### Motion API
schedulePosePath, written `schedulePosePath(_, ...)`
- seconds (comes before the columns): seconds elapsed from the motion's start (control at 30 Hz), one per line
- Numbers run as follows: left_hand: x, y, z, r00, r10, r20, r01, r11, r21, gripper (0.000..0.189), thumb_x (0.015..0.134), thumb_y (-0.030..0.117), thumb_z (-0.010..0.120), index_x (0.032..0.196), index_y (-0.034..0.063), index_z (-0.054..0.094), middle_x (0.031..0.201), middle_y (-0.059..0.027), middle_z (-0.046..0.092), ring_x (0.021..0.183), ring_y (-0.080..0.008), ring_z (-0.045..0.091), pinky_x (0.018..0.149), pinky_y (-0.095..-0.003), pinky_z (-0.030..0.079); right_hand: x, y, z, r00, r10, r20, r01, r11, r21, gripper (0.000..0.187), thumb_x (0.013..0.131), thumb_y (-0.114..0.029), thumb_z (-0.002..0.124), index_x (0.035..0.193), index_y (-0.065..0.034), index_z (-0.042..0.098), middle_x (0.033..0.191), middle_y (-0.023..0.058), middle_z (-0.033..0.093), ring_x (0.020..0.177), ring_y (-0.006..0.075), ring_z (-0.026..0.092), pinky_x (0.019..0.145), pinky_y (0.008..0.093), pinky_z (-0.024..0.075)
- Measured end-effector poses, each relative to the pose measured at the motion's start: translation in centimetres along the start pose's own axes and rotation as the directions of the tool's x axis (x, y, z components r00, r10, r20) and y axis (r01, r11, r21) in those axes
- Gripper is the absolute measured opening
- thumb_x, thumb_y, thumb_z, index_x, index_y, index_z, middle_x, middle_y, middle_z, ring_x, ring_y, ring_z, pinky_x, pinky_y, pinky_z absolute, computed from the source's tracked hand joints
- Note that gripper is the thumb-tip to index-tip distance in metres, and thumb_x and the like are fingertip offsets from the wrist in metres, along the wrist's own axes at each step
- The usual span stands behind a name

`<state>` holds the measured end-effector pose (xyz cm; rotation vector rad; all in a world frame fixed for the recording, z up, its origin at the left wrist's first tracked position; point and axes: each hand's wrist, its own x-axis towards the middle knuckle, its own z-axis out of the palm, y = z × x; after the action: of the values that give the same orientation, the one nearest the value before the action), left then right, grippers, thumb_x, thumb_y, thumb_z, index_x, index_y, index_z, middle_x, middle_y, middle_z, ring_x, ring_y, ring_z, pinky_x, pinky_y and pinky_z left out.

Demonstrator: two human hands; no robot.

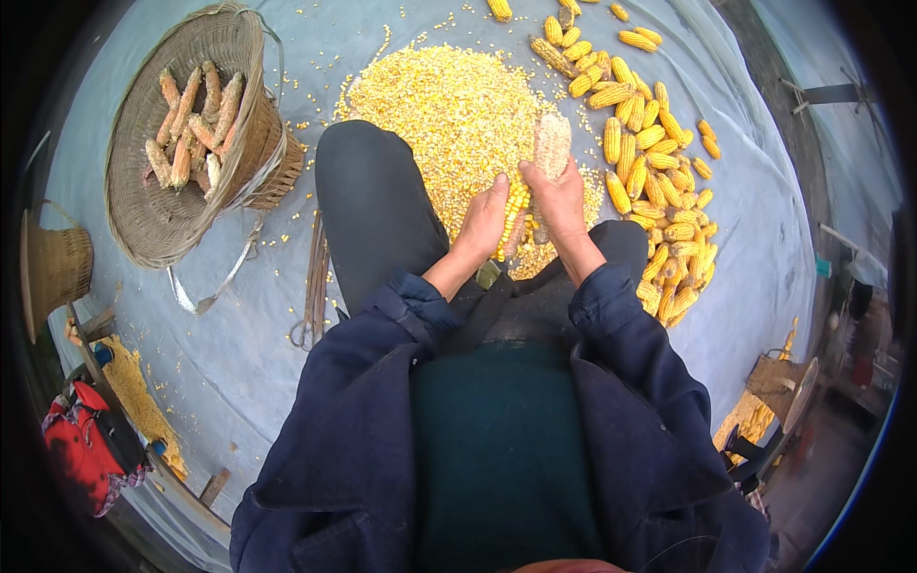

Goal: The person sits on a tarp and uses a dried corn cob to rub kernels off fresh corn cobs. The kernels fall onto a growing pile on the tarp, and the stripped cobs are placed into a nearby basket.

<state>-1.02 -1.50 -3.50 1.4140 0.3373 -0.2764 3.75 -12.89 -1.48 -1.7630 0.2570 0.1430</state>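
Observation:
My left hand (478, 223) grips a partly shelled yellow corn cob (513, 218) between my knees. My right hand (560, 204) is closed around a bare, pale corn cob (551, 143), whose upper end sticks up past the fingers. The two cobs meet or nearly meet; the exact contact is hidden by the hands. Beneath and beyond them spreads a large heap of loose corn kernels (448, 107). To the right lies a long pile of unshelled yellow corn ears (663, 165).
A woven basket (125, 208) holding stripped cobs (183, 161) stands at upper left. Metal tongs (315, 279) lie beside my left knee on the plastic sheet (236, 358). A person in red (89, 444) is at lower left. More baskets (68, 265) and corn lie near both edges.

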Motion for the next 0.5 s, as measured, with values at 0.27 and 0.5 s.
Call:
schedulePosePath(0.27, 0.8, -0.4, 0.1, 0.964, 0.249, -0.098, -0.218, 0.943, 0.251, 0.057, 0.097, 0.041, 0.025, 0.097, -0.0061, 0.056, 0.083, -0.0192, 0.059, 0.077, -0.0243, 0.054, 0.075, -0.0367, 0.041, -0.7, -3.0, 0.9, 0.958, 0.017, 0.286, -0.065, 0.985, 0.16, 0.042, 0.076, -0.015, 0.067, 0.111, 0.0011, 0.049, 0.099, 0.0086, 0.06, 0.089, 0.0151, 0.056, 0.079, 0.0281, 0.0438)
schedulePosePath(0.5, 0.3, -0.5, 0.4, 0.992, 0.128, -0.011, -0.126, 0.988, 0.085, 0.053, 0.097, 0.042, 0.027, 0.088, 0.0004, 0.058, 0.079, -0.0079, 0.058, 0.072, -0.0159, 0.052, 0.069, -0.0308, 0.042, 0.7, 0.1, 0.3, 0.991, -0.134, 0.017, 0.135, 0.986, -0.098, 0.039, 0.078, -0.012, 0.067, 0.111, 0.0018, 0.05, 0.096, 0.0066, 0.06, 0.085, 0.0118, 0.055, 0.077, 0.0259, 0.0446)
